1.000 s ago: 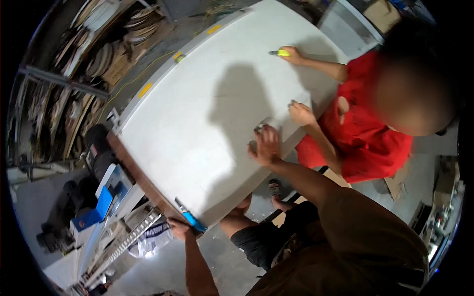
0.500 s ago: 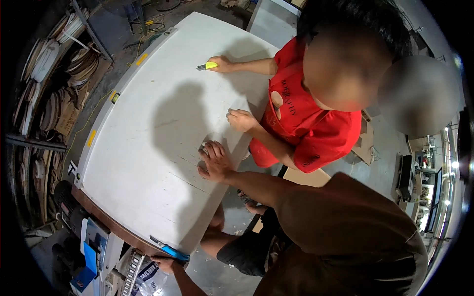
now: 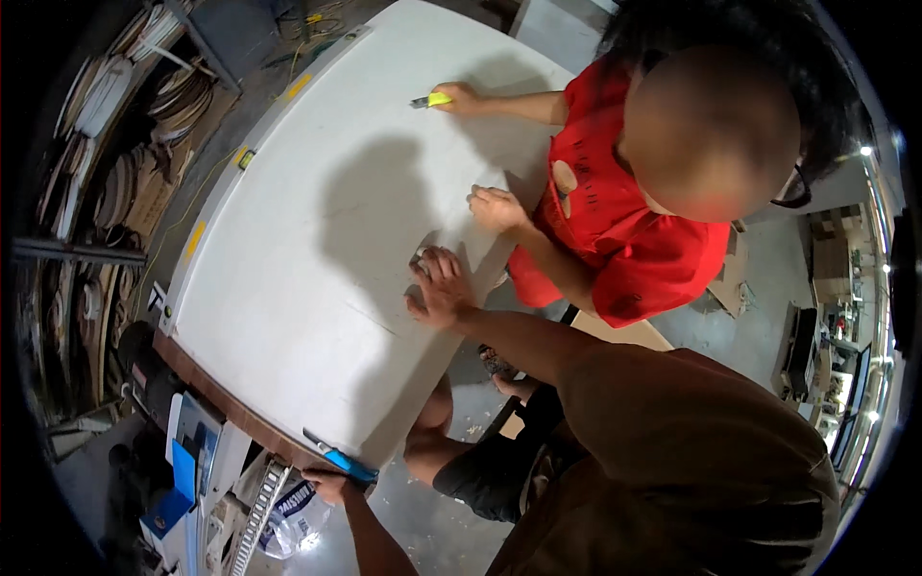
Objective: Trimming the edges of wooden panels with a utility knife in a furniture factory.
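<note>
A large white board (image 3: 288, 240) with a brown edge strip (image 3: 226, 408) along its near left side lies in front of me. At its near corner, my left hand (image 3: 331, 483) grips the brown edge from below, its fingers partly hidden. Just above this hand, a blue utility knife (image 3: 346, 463) rests on the board's corner with its blade pointing away to the left. My right hand (image 3: 445, 291) presses on the white surface near the right edge, fingers spread. A small pale thing (image 3: 420, 252), too small to name, shows by its fingertips.
Across the right edge, a person in a red shirt (image 3: 615, 230) holds a yellow utility knife (image 3: 439, 99) over the board; their other hand (image 3: 497, 209) rests near mine. A long level (image 3: 247, 158) lines the far left edge. Shelves with coiled strips (image 3: 178, 101) stand left.
The whole view has shifted, so the board and people sit farther right and higher in it. My hands and the other person's keep their places on the board.
</note>
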